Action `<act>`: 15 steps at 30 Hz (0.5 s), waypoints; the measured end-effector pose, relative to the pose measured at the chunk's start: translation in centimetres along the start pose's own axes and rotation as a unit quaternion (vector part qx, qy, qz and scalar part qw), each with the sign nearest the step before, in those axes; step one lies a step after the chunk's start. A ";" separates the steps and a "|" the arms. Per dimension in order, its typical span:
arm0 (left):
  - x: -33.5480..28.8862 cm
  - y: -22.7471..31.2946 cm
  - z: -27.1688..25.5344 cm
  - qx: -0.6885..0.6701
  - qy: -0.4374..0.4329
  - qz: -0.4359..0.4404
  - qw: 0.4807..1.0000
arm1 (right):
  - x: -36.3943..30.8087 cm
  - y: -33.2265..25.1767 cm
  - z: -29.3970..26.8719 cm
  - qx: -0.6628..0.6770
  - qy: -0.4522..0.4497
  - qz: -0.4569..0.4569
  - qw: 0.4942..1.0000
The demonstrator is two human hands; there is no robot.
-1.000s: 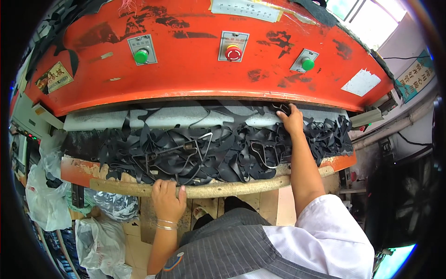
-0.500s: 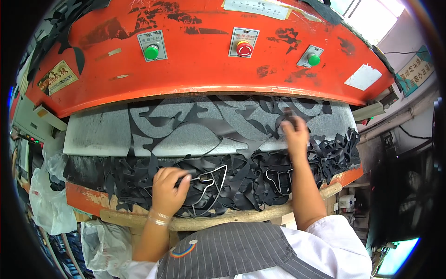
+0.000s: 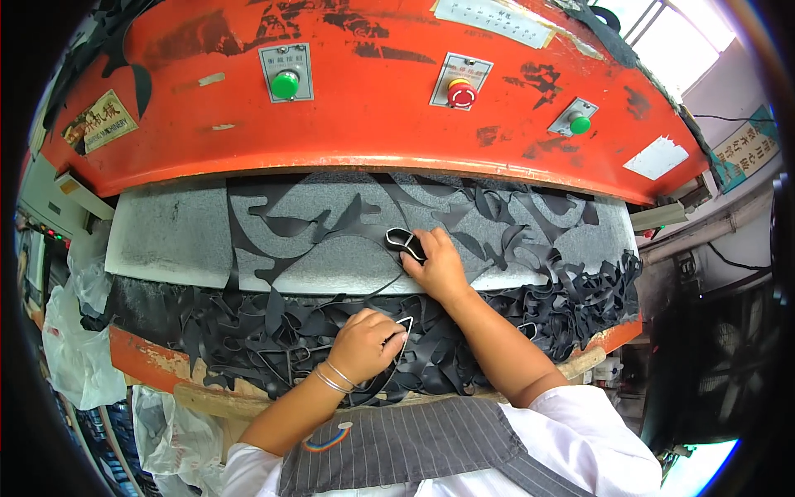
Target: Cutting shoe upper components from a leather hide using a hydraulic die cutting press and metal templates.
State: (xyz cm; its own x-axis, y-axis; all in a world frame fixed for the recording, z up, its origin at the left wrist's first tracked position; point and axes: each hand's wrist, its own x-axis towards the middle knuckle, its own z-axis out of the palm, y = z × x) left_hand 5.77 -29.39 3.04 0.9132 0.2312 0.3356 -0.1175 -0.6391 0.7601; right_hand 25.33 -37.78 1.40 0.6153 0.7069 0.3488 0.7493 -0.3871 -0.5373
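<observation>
My right hand [image 3: 439,267] pinches a small cutting die [image 3: 396,234], a closed band of dark metal with a bright edge, over the grey cutting board [image 3: 170,248]. Nearer to me, my left hand [image 3: 367,346] has its fingers curled round a larger cutting die [image 3: 407,325]; its pointed bright edge shows beside the fingers and the rest is mostly hidden. Black sheet material [image 3: 290,226] with curved cut-outs lies across the board. Below both hands is a heap of black scraps [image 3: 248,331]. Another metal outline [image 3: 527,330] shows partly beside my right forearm.
Beyond the board stands a red press [image 3: 348,124] with two green buttons, a left one [image 3: 285,84] and a right one [image 3: 580,124], and a red stop button [image 3: 461,94] between them. A wooden bar [image 3: 219,403] edges the near side. Plastic bags [image 3: 74,340] hang at the left.
My right hand has come left and nearer from the right part of the board, with the small cutting die in it. My left hand has shifted right over the scraps, and the larger die has moved.
</observation>
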 end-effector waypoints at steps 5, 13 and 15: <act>1.7 1.3 -2.1 -0.006 0.044 -0.024 0.999 | -0.4 0.3 -2.3 -0.010 -0.027 -0.004 1.000; 7.7 4.4 -11.1 0.126 0.295 0.067 0.945 | 4.7 4.5 -20.0 0.073 0.520 0.048 0.849; 10.3 6.5 -11.4 0.164 0.358 0.180 0.901 | 5.8 6.4 -23.7 0.002 0.571 0.078 0.817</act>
State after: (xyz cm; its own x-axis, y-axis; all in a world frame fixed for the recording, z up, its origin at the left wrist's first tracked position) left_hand 10.00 -22.80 17.78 0.3390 0.3053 0.8899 -0.1271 -0.9223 0.3649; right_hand 39.53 -50.18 18.21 0.5326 -0.3645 0.7638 0.6411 -0.4154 -0.6453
